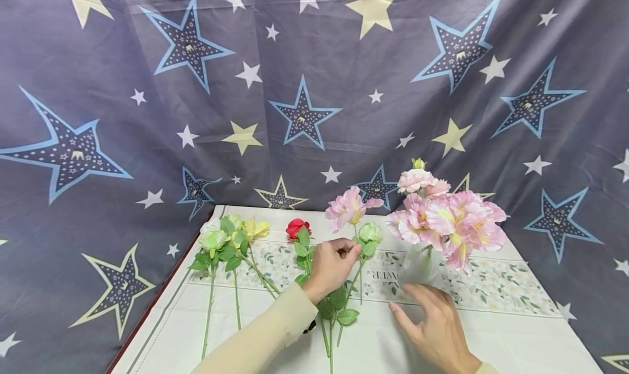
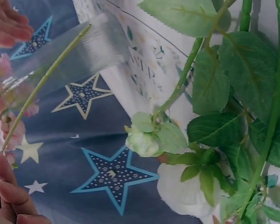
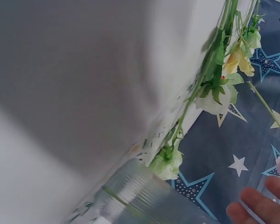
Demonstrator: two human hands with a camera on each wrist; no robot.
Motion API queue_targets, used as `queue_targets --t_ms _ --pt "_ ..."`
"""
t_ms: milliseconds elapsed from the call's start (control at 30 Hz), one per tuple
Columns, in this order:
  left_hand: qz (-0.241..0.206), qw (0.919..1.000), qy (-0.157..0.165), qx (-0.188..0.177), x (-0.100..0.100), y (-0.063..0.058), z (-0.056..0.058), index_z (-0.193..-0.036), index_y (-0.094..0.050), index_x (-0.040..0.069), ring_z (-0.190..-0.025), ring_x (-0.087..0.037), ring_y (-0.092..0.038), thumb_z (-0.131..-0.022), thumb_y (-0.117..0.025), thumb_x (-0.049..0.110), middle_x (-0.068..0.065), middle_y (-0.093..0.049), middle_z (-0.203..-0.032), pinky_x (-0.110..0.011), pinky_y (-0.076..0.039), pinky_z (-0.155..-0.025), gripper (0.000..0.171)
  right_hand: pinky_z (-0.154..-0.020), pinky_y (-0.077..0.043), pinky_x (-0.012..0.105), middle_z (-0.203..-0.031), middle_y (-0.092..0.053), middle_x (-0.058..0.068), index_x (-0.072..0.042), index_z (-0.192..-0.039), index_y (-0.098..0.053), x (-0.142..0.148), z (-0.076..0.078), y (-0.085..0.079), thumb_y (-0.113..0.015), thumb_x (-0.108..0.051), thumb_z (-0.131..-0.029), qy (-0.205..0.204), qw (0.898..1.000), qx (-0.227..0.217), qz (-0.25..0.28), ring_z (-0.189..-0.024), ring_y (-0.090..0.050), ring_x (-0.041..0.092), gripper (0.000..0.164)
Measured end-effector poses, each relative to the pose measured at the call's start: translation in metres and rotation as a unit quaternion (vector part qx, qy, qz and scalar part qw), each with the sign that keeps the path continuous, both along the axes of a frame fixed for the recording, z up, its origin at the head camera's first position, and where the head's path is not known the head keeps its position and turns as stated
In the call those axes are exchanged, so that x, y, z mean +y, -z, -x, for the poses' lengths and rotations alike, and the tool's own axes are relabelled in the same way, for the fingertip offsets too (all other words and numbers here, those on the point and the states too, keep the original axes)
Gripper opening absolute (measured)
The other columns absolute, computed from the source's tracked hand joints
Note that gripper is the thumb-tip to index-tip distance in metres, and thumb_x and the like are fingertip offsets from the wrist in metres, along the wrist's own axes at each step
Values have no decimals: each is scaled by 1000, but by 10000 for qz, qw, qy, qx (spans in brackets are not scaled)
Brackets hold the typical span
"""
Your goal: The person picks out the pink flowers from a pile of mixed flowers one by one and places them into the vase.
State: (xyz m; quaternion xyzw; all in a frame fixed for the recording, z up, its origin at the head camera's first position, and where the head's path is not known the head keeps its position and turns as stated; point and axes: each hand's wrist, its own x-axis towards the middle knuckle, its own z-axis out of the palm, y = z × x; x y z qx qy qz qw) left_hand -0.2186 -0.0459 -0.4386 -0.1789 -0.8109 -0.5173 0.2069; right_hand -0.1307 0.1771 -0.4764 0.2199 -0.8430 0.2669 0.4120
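My left hand (image 1: 331,267) pinches the green stem (image 2: 47,72) of a pink flower (image 1: 350,207) just below its bloom. The stem hangs down bare, with its lower end free in the air. To the right stands a clear ribbed glass vase (image 1: 417,267) filled with several pink blooms (image 1: 454,218). My right hand (image 1: 432,325) is near the vase's front, thumb and fingers spread, holding nothing; in the right wrist view its fingers (image 3: 263,205) are apart from the vase (image 3: 144,196).
Beneath my left forearm lie a red rose (image 1: 297,228) and a pale green rose (image 1: 369,232) with leafy stems. White-green roses (image 1: 213,239) and a yellow flower (image 1: 255,228) lie at the left of the white tablecloth (image 1: 373,341). A star-patterned curtain (image 1: 314,57) hangs behind.
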Motion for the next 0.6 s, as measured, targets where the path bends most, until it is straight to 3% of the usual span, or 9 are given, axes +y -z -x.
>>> queue_targets --t_ms 233,400,600 --pt "-98 9989 457 68 0 -6 -9 -88 -76 22 -56 -8 -46 -89 -69 27 12 -65 -73 -22 -40 -53 8 -84 -41 38 -98 -71 -1 -13 -101 -73 -6 7 -10 -81 -30 -71 -182 9995 218 114 -88 -64 22 36" --pt "-170 9978 612 172 -1 -9 -14 -89 -77 20 -69 -4 -54 -88 -70 28 12 -69 -84 -26 -47 -61 10 -84 -41 40 -97 -72 1 -12 -102 -73 -11 9 -16 -80 -29 -72 -164 9995 207 173 -87 -65 22 34" --pt "-378 9941 977 295 1 -13 -22 -90 -77 20 -68 -7 -59 -89 -69 26 9 -72 -88 -27 -49 -66 10 -81 -41 37 -95 -72 0 -12 -100 -73 -20 13 -25 -79 -23 -74 -189 9991 240 285 -83 -65 19 29"
